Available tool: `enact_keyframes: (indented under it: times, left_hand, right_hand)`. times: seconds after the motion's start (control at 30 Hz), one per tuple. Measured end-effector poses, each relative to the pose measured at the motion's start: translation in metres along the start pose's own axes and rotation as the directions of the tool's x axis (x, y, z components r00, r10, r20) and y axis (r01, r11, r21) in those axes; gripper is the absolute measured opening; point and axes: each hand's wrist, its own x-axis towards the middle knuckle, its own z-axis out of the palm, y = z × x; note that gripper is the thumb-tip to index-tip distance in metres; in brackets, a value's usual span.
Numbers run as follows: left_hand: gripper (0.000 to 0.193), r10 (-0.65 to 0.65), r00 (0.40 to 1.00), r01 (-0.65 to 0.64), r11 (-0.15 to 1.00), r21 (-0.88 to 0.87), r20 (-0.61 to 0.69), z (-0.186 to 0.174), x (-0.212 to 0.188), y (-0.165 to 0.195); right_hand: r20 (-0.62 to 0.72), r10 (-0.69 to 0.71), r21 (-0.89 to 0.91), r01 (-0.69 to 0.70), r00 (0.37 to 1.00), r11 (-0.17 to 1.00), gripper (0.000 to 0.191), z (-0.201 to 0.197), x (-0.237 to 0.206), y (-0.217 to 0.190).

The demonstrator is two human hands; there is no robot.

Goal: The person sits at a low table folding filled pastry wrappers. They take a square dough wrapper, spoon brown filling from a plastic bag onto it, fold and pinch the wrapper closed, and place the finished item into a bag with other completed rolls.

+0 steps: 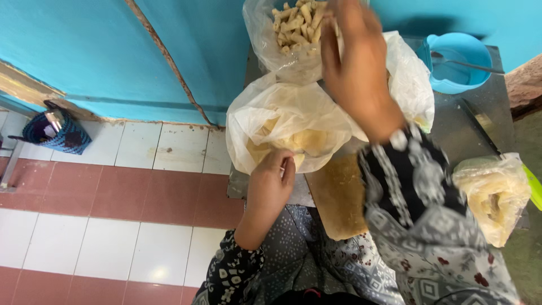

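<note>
My left hand (271,183) pinches the near edge of a large clear plastic bag (282,121) that holds pale yellow pieces. My right hand (355,68) is raised above it, blurred, its fingers at the mouth of a second clear bag (282,39) filled with several short beige sticks. Whether the right hand grips that bag or something inside it is unclear. Both sleeves are patterned black and grey.
A wooden board (339,197) lies on a dark table (480,113). A blue plastic bowl (460,62) sits at the back right, and another filled bag (497,195) at the right edge. A woven blue basket (56,133) stands by the turquoise wall on the tiled floor.
</note>
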Motion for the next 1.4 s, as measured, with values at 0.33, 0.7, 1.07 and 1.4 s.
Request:
enact_keyframes:
  times: [0.33, 0.7, 1.07, 1.4]
  left_hand:
    - [0.014, -0.128, 0.896, 0.346, 0.802, -0.487, 0.426, -0.003, -0.021, 0.036]
    - [0.020, -0.114, 0.782, 0.603, 0.393, -0.695, 0.613, 0.056, -0.047, 0.041]
    - [0.039, -0.043, 0.846, 0.408, 0.695, -0.592, 0.532, 0.066, -0.059, 0.060]
    - [0.023, 0.530, 0.763, -0.581, 0.814, 0.032, 0.371, 0.064, -0.071, 0.033]
  right_hand:
    - [0.662, 0.368, 0.643, -0.747, 0.652, 0.169, 0.080, -0.089, -0.153, -0.063]
    - [0.707, 0.397, 0.671, -0.733, 0.586, -0.114, 0.072, -0.142, -0.214, -0.031]
    - [0.659, 0.435, 0.702, -0.709, 0.614, -0.061, 0.074, -0.145, -0.227, -0.042]
    - [0.280, 0.105, 0.109, -0.140, 0.954, 0.984, 0.044, -0.130, -0.276, -0.057]
